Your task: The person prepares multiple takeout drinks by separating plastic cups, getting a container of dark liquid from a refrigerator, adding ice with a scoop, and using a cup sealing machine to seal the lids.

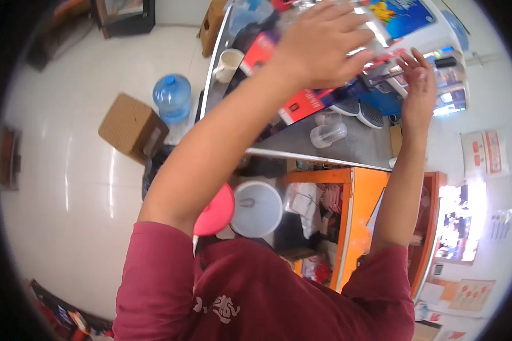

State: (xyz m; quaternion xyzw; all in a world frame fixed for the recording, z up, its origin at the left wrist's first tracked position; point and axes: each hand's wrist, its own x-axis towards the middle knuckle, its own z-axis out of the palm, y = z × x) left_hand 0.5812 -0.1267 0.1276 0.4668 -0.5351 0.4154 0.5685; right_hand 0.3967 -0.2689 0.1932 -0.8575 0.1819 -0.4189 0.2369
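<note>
My left hand (330,47) is spread palm down over a shiny silvery thing (379,30), blurred by motion; the fingers hide much of it. Below my left forearm lies a red and dark blue printed box (305,106), tilted across the grey tabletop (367,145). My right hand (418,79) is raised at the right, fingers partly bent. A thin greyish strip (386,77) reaches its fingers from the left, and a black end (446,63) shows beyond them. Whether these are one tool, and whether the hand grips it, I cannot tell.
Clear plastic cups (328,134) and grey shoe soles (369,114) lie near the box. A cream mug (229,65) stands near the left edge. Below are a white bucket (257,213), a pink lid (215,213) and an orange cabinet (362,200). A water jug (173,98) stands floor-side.
</note>
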